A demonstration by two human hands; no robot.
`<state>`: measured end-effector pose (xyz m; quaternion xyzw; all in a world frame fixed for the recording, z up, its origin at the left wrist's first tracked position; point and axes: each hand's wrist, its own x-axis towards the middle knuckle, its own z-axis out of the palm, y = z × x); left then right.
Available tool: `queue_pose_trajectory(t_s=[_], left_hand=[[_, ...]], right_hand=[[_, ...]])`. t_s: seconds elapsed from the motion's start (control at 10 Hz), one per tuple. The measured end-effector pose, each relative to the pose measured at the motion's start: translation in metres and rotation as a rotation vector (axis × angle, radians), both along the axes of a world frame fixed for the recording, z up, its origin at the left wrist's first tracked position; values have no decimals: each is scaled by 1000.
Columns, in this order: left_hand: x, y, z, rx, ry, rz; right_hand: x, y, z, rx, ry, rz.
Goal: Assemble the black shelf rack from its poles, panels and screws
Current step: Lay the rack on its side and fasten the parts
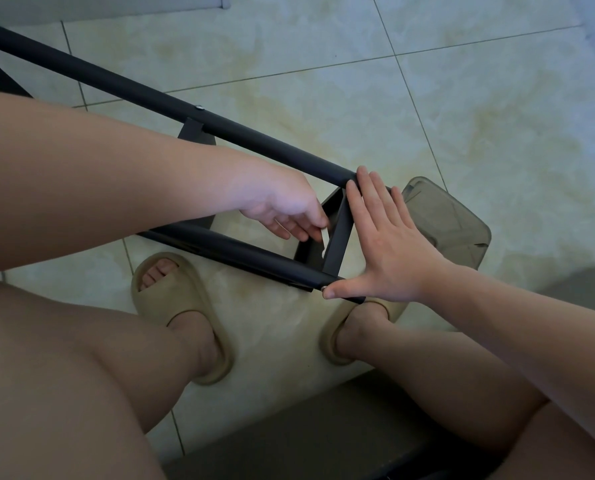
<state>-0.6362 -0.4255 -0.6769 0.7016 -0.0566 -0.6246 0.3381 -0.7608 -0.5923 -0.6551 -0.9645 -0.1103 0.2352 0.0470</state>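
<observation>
Your right hand (389, 247) lies flat with its fingers straight, pressed against the black metal panel strip (337, 237) that bridges the two long black round poles, the far one (150, 95) and the near one (240, 251). Its thumb tip touches a small silver screw (323, 288) at the near pole's end. Your left hand (282, 209) reaches between the poles with its fingers curled at the panel's inner face; I cannot tell whether it grips anything. The rack lies over the pale tiled floor (427, 98), above your beige slippers (182, 306).

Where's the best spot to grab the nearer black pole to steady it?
Probably the bare round shaft of the nearer pole, wrapped from above, left of the cross panel. The right hand covers its end, thumb at the screw.
</observation>
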Motion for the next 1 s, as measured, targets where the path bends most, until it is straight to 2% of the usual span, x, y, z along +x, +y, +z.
queue_pose_trajectory(t_s=[0.3,0.6,1.0], left_hand=[[-3,-3,1,-33,-15,17],[-2,0,-1,-39,115,45],[6,1,-2,-57,8,-152]], right_hand=[[0,1,0,0,-1,1],[1,1,0,-2,2,1],[1,1,0,-6,3,8]])
